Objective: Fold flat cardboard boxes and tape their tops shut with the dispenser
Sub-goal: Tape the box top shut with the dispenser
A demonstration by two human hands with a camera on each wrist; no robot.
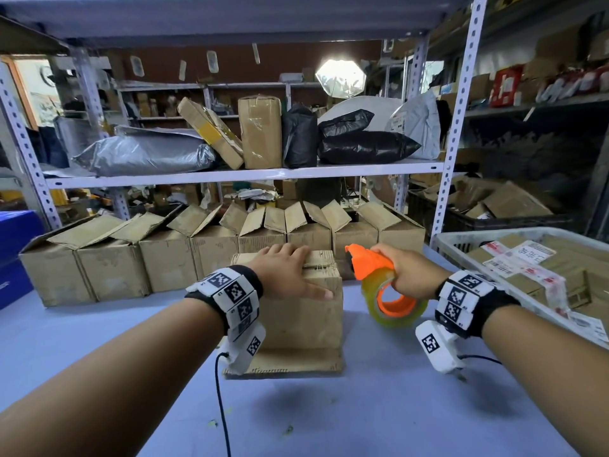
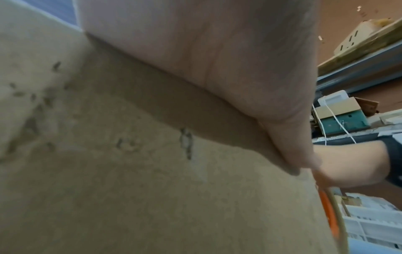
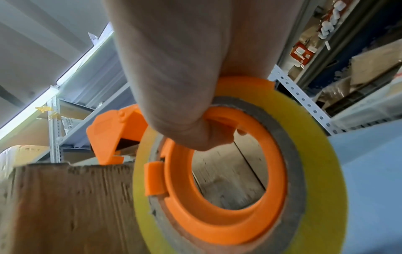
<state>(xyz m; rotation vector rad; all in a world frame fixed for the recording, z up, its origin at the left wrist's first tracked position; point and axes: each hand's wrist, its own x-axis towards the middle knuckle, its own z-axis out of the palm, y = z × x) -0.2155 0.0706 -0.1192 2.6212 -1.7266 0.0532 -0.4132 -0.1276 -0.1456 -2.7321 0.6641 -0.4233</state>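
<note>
A small brown cardboard box (image 1: 306, 311) stands upright on the blue table, its top flaps folded down with a seam across the top. My left hand (image 1: 286, 272) lies flat on the flaps, fingers straight and thumb down the front face; the left wrist view shows the palm (image 2: 217, 68) pressed on the cardboard (image 2: 130, 171). My right hand (image 1: 403, 268) grips the orange tape dispenser (image 1: 372, 262) with its yellowish tape roll (image 1: 395, 305), just right of the box. In the right wrist view the fingers (image 3: 191, 103) curl through the roll's orange core (image 3: 217, 228), and the dispenser's head (image 3: 113, 134) sits at the box's top edge (image 3: 65, 197).
A row of open cardboard boxes (image 1: 211, 252) lines the back of the table. A flat cardboard sheet (image 1: 290, 361) lies under the box. A white crate (image 1: 514, 258) of labelled parcels stands at the right. Metal shelving (image 1: 230, 174) with parcels rises behind. A black cable (image 1: 222, 407) trails from my left wrist.
</note>
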